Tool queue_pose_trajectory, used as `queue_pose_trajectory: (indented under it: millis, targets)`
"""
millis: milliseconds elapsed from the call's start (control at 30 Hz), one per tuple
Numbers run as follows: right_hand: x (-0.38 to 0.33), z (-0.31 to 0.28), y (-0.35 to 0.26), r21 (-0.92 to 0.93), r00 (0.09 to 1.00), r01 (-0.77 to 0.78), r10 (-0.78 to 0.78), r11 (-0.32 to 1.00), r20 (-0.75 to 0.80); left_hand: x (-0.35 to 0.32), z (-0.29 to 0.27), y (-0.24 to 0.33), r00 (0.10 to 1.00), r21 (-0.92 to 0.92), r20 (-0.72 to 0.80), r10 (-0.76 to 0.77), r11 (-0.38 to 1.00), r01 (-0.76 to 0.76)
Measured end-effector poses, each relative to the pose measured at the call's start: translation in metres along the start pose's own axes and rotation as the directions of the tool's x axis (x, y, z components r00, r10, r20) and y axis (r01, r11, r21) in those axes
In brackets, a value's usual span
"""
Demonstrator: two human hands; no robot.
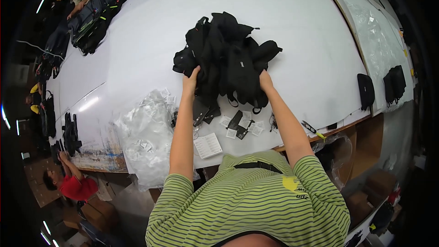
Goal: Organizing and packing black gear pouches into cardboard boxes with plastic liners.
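A heaped pile of black fabric pouches [241, 66] lies on the white table in front of me, some with zips and small loops. My left hand [190, 80] grips the pile's left side, its thumb showing and the other fingers hidden by the cloth. On the opposite side, my right hand [265, 81] is closed on the pouches, with its fingertips tucked out of sight. Between my forearms and nearer to me lie black cards [204, 111], a black tag piece [238, 125] among small white labels [256, 129], and a printed white sheet [207, 146].
Clear plastic bags [145, 132] are heaped beside my left forearm. Thread snips [313, 129] lie near the table's front edge at right. Black pouches [365, 92] stand at far right. Co-workers [78, 184] are at the left, with black bags [93, 23] at far left.
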State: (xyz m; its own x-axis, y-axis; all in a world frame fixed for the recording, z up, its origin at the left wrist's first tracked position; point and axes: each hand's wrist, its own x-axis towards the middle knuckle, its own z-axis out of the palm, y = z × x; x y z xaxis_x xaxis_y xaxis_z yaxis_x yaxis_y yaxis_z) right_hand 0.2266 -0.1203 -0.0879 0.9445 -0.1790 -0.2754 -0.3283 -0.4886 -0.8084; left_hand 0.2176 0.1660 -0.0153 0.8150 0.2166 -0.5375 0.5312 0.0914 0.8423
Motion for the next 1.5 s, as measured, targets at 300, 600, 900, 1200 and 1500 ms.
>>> queue_pose_trajectory:
  millis: [300, 600, 900, 1200, 1500]
  targets:
    - [-0.067, -0.075, -0.008, -0.187, 0.989, -0.053, 0.025, 0.981, -0.147, 0.006, -0.028, 0.001, 0.745, 0.359, -0.514, 0.425, 0.895, -0.264]
    - [-0.252, -0.15, 0.104, 0.132, 0.983, -0.09, 0.11, 0.987, -0.147, -0.175, 0.126, -0.015, 0.415, 0.21, 0.259, 0.873, 0.368, -0.906]
    - [-0.488, -0.091, 0.241, 0.387, 0.791, -0.405, 0.53, 0.828, -0.307, -0.296, 0.258, -0.264, -0.215, 0.133, 0.65, -0.729, 0.388, -0.912]
    - [-0.648, 0.024, 0.368, 0.342, 0.037, 0.933, 0.976, -0.11, 0.213, -0.351, 0.31, -0.365, -0.226, 0.309, 0.387, -0.894, 0.357, -0.881]
    - [-0.652, 0.022, 0.464, -0.573, 0.067, 0.795, 0.909, 0.2, 0.41, -0.27, 0.271, -0.311, 0.029, 0.496, 0.379, -0.925, 0.177, -0.85]
